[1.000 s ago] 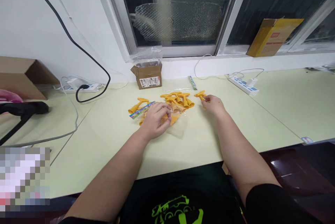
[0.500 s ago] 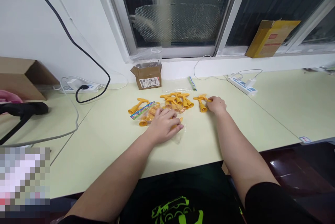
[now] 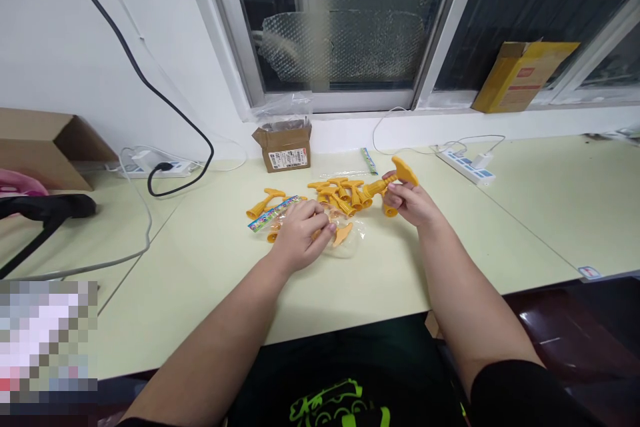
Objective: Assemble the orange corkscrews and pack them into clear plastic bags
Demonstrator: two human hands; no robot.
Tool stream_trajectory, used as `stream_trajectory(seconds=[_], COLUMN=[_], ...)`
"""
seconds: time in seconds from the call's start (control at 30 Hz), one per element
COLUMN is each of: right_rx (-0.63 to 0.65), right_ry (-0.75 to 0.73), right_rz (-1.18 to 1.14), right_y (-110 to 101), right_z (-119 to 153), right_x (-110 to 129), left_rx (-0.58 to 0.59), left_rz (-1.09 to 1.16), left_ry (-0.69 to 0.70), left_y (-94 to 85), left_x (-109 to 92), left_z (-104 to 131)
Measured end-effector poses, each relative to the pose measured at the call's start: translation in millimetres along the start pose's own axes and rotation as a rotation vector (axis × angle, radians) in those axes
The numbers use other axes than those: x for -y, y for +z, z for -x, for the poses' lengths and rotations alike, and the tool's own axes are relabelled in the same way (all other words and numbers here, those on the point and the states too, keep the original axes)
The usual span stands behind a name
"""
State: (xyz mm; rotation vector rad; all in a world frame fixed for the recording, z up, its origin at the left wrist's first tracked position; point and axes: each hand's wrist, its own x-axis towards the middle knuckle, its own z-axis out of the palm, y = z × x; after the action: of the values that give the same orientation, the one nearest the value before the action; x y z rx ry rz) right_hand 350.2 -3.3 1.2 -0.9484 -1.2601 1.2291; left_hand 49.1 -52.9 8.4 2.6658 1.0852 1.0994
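Right hand [image 3: 414,204]: thumb and fingers closed round the neck of one yellow plastic T-handle piece [image 3: 377,186], just below its crossbar. I hold it tilted, crossbar up and toward my right, flared socket end pointing left toward the loose cluster of yellow T-handle pieces [image 3: 345,195]. The socket overlaps the near edge of that cluster in view; cannot tell whether they touch. One more yellow piece [image 3: 391,211] lies just under my right fingers, partly covered by them.

Left hand [image 3: 303,234]: fingers curled, palm down, over the clear plastic bag [image 3: 350,248], whose printed header strip [image 3: 274,214] extends beyond my knuckles to the left. Yellow pieces show through the film, one crossbar to the right of my thumb. Cannot tell whether I pinch the film or only press on it. Another loose piece [image 3: 265,202] lies beyond the header.

Handling, judged by eye: the piece looks light, stiff, hollow at the socket, probably smooth but unlikely to break. Best hold seems to be the narrow neck, the crossbar acting as a stop against slipping. The bag film looks limp and slick, likely to crumple; the header edge should give a firmer grip.
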Motion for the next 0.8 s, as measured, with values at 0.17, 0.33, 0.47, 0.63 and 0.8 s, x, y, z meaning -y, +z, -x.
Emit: stream_trajectory(seconds=[0.17, 0.33, 0.47, 0.63, 0.8], right_rx=[0.493, 0.841, 0.954, 1.022, 0.99], right_ry=[0.216, 0.469, 0.47, 0.217, 0.028], right_rz=[0.002, -0.048, -0.068, 0.026, 0.283], right_y=[4.3, 19.5, 37.3, 51.8, 63.8], right_z=[19.5, 21.1, 18.3, 20.5, 24.9], right_x=[9.6, 11.2, -2.9, -19.2, -20.5], left_rx=[-0.011, -0.003, 0.022, 0.032, -0.005], left_rz=[-0.03, -0.056, -0.066, -0.049, -0.023], left_ry=[-0.007, -0.017, -0.026, -0.042, -0.045], left_y=[0.9, 0.0, 1.9, 7.5, 10.5], left_x=[-1.4, -5.0, -7.5, -8.2, -8.1], left_z=[0.4, -0.7, -0.4, 0.9, 1.3])
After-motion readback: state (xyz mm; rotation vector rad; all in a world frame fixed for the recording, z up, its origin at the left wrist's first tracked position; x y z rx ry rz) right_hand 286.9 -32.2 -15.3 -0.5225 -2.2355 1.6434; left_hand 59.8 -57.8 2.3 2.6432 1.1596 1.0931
